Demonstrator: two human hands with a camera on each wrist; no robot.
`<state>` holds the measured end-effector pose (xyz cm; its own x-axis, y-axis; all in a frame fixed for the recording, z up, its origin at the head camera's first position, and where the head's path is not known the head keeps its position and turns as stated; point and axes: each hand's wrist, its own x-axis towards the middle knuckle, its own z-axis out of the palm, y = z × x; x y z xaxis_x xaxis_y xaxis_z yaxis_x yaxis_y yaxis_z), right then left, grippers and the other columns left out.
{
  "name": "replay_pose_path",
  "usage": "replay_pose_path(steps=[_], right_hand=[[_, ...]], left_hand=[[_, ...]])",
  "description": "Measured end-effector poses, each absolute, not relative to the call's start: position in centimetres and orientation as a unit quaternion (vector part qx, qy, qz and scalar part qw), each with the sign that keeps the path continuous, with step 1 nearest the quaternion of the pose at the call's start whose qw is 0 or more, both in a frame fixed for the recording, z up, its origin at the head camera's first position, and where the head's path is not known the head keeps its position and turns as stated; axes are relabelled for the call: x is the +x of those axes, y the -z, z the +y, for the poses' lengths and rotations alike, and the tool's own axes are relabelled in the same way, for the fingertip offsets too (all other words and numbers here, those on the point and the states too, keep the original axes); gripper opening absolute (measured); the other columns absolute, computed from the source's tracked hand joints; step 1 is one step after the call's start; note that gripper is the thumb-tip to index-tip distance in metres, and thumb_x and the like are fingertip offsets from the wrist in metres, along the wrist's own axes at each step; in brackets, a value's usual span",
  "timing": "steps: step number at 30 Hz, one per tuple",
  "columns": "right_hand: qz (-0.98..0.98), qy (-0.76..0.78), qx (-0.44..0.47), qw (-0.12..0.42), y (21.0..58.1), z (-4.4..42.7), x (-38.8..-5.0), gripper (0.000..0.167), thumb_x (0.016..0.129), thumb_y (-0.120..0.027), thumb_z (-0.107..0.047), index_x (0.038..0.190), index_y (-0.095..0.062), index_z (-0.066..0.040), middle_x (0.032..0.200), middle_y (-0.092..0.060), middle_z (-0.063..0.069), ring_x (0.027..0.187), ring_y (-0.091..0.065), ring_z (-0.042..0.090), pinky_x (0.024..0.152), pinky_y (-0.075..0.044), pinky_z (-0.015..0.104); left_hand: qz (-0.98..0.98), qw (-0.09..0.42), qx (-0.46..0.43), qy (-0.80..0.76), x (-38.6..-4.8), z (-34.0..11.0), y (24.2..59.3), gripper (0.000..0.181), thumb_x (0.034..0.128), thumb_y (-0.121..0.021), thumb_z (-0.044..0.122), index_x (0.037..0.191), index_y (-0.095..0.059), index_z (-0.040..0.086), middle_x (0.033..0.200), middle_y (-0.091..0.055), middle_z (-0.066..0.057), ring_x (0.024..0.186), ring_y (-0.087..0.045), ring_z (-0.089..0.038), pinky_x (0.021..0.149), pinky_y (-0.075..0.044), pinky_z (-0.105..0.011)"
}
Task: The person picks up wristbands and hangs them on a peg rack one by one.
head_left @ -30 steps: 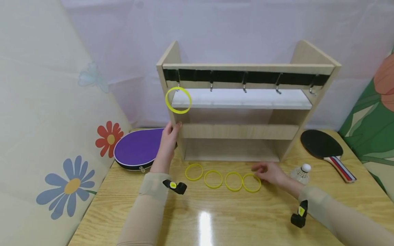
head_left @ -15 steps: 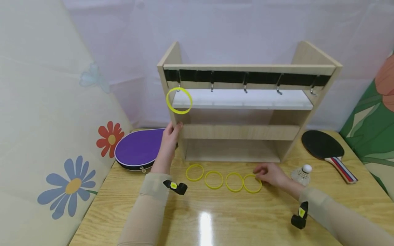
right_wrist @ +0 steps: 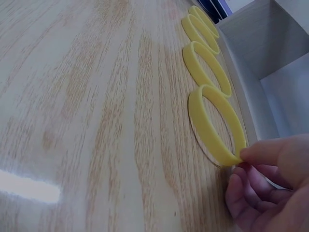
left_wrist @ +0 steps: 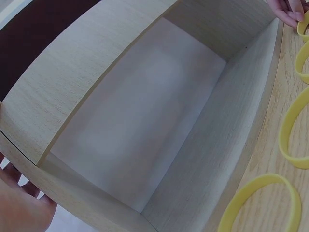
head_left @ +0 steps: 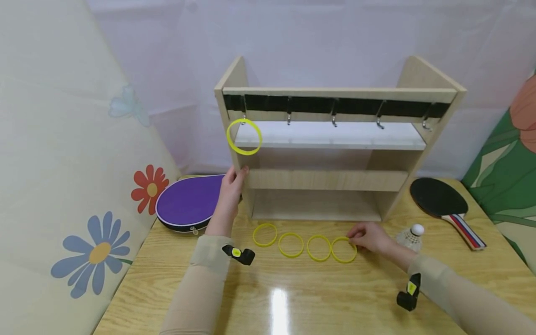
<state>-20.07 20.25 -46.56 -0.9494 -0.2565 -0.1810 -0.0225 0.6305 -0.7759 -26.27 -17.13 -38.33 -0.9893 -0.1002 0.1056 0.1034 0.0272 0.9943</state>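
My left hand [head_left: 230, 190] grips the left side panel of a small wooden shelf [head_left: 326, 180], thumb at its front edge. On the table, my right hand [head_left: 371, 237] pinches the rightmost yellow ring [right_wrist: 208, 131] between thumb and fingers; in the right wrist view the near side of that ring appears slightly raised. The other yellow rings lie in a row to its left, among them the leftmost ring [head_left: 265, 245]. Another yellow ring [head_left: 244, 152] hangs from the leftmost metal hook on the black strip [head_left: 311, 103]. Several hooks [head_left: 334, 122] to its right carry nothing.
A purple paddle case [head_left: 188, 200] lies left of the shelf, behind my left wrist. To the right are a shuttlecock [head_left: 410, 237], close to my right wrist, and a black table tennis paddle [head_left: 438, 196]. A fabric backdrop [head_left: 318, 37] stands behind the shelf.
My right hand has shifted very slightly to the right, its fingers now closed on the edge of the rightmost ring. The left hand keeps its grip on the shelf.
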Motion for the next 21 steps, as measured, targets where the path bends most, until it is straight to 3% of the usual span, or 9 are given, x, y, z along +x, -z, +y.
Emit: replay_pose_path(steps=[15,21], right_hand=[[0.884,0.436,-0.086,0.147,46.02,20.84,-20.18,0.015,0.088,-0.066,0.000,0.099,-0.070,0.008,0.077,-0.067,0.006,0.063,-0.059,0.010,0.056,-0.052,0.027],[0.880,0.442,-0.088,0.151,45.74,20.94,-20.34,0.015,0.088,-0.065,0.000,0.099,-0.069,0.008,0.077,-0.064,0.004,0.063,-0.057,0.011,0.055,-0.051,0.026]], left_hand=[[-0.715,0.074,-0.007,0.696,-26.18,-17.13,38.33,0.046,0.1032,-0.047,0.027,0.145,-0.046,0.008,0.133,-0.055,-0.021,0.106,-0.054,-0.016,0.096,-0.043,-0.037],[-0.715,0.082,-0.001,0.695,-26.17,-17.06,38.31,0.041,0.1023,-0.048,0.026,0.140,-0.051,0.009,0.123,-0.059,-0.015,0.098,-0.057,-0.011,0.091,-0.045,-0.032]])
